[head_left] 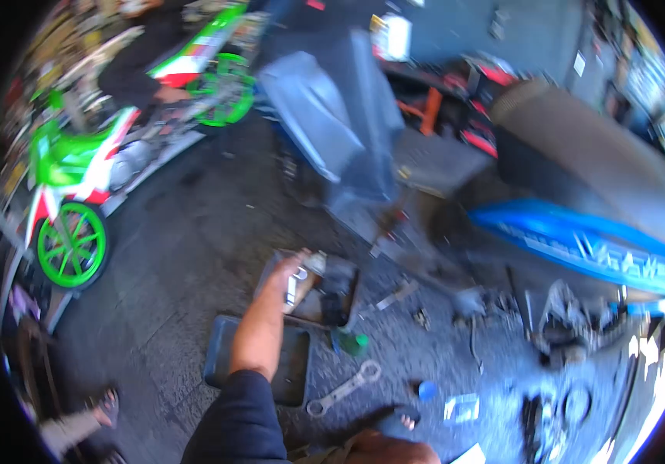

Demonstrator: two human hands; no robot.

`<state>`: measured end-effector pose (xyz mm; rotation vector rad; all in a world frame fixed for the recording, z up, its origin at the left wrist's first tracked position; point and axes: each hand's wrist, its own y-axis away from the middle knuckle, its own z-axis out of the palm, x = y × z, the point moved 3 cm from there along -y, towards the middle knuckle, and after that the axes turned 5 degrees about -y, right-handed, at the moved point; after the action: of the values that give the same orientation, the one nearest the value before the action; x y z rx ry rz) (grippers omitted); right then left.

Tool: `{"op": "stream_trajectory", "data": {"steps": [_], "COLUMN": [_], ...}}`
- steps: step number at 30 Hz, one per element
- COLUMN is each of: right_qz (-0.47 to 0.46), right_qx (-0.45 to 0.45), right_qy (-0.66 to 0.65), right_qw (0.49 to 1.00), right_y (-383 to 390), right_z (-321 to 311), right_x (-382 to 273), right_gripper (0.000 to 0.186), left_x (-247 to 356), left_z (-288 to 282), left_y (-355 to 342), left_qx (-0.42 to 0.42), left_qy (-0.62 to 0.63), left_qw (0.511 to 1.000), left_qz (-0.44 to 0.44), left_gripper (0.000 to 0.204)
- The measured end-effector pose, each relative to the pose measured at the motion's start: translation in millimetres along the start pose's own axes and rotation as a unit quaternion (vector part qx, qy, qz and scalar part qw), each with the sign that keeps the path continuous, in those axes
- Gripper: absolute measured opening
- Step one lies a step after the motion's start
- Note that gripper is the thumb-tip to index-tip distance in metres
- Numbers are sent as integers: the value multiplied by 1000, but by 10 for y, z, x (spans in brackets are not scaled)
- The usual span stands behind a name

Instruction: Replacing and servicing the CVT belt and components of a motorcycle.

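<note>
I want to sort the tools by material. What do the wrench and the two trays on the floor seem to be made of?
The wrench looks like bare steel: grey with a dull shine. The near tray looks like dark plastic or painted metal, matte with rounded corners; blur leaves it open. The far tray, beside the left hand, is dark and seems similar.

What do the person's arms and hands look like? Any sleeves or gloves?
Only one arm shows clearly. It has a dark navy sleeve pushed up above the elbow, leaving the forearm bare. The hand wears no glove, and no watch or ring shows. The picture is blurry.
</note>
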<state>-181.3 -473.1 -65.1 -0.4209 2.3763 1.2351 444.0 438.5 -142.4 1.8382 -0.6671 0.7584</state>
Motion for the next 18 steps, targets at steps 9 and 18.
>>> {"op": "stream_trajectory", "data": {"steps": [9, 18], "right_qz": [-112, -142], "right_qx": [-60, -69], "right_qy": [81, 99], "right_qw": [989, 983], "right_y": [-1028, -1093], "right_z": [483, 655], "right_x": [-1207, -1545], "right_gripper": [30, 29], "left_x": [-258, -309], "left_z": [334, 737], "left_y": [611, 780], "left_qx": [103, 0], "left_qy": [258, 455], "left_qw": [960, 888], "left_qz": [-42, -61], "left_gripper": [44, 51]}}
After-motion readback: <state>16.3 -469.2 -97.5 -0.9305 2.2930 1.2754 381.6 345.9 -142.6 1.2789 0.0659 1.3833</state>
